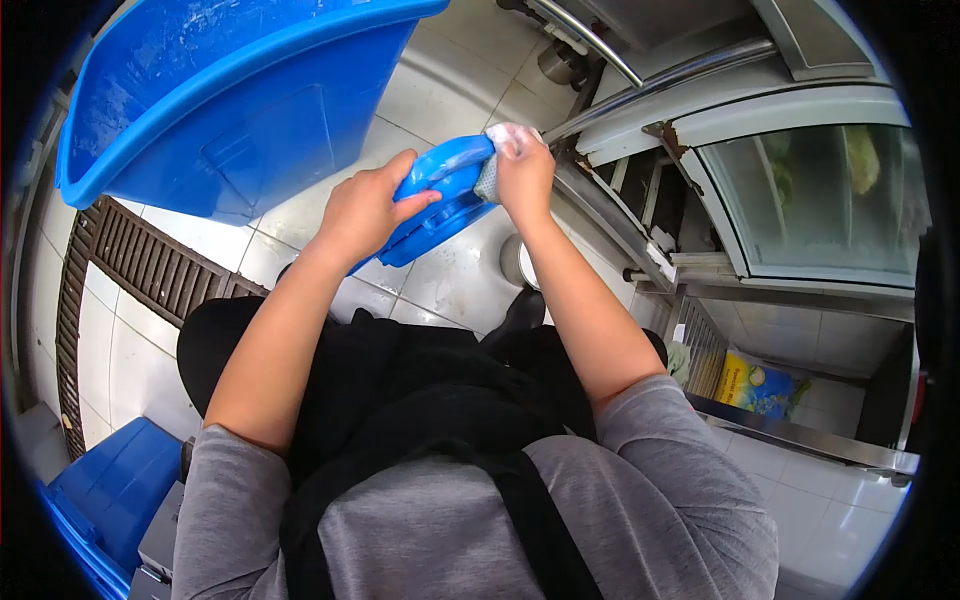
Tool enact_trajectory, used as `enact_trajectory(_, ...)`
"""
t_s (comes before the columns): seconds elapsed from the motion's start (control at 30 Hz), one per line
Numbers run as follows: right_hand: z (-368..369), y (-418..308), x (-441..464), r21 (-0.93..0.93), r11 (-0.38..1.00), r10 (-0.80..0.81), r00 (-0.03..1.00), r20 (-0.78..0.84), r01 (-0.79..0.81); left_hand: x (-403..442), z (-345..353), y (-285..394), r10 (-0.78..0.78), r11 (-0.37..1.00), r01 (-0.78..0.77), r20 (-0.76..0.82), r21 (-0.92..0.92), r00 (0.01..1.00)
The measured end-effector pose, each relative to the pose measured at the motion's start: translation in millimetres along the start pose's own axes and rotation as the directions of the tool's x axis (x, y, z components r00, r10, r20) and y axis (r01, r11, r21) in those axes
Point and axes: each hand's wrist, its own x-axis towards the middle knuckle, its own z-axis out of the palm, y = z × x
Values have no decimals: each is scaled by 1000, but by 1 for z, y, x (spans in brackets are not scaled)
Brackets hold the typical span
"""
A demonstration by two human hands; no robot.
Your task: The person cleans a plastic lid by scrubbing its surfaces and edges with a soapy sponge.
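Gripping blue plastic piece (pixel 450 187) by near edge, left hand (pixel 362 208) lays thumb on top in head view; piece hangs just right of large blue bin (pixel 275 135), over tiled floor (pixel 455 285). Right hand (pixel 525 172) clasps foamy pad (pixel 487 183), cloth or sponge unclear, against piece's end farther from bin. Drain grate (pixel 160 258) runs just below bin; glass-fronted cabinet (pixel 810 200) stands well right of bin, yellow-blue bag (pixel 755 387) lower right.
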Motion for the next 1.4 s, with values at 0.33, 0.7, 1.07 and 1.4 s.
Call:
enact_trajectory(0.33,27,-16,-29,135,986,-108,992,63,99,2,11,-17,-51,993,56,40,-108,998)
enact_trajectory(0.7,23,-28,-37,-42,975,-216,975,61,218,3,10,-12,-23,992,25,23,-121,999)
enact_trajectory(1.07,21,-32,-32,-151,943,-288,954,84,298,1,12,-9,-2,989,2,3,-146,1000)
enact_trajectory(1.4,29,-28,-28,-112,963,-240,970,42,243,-1,18,-10,-5,993,7,18,-117,1000)
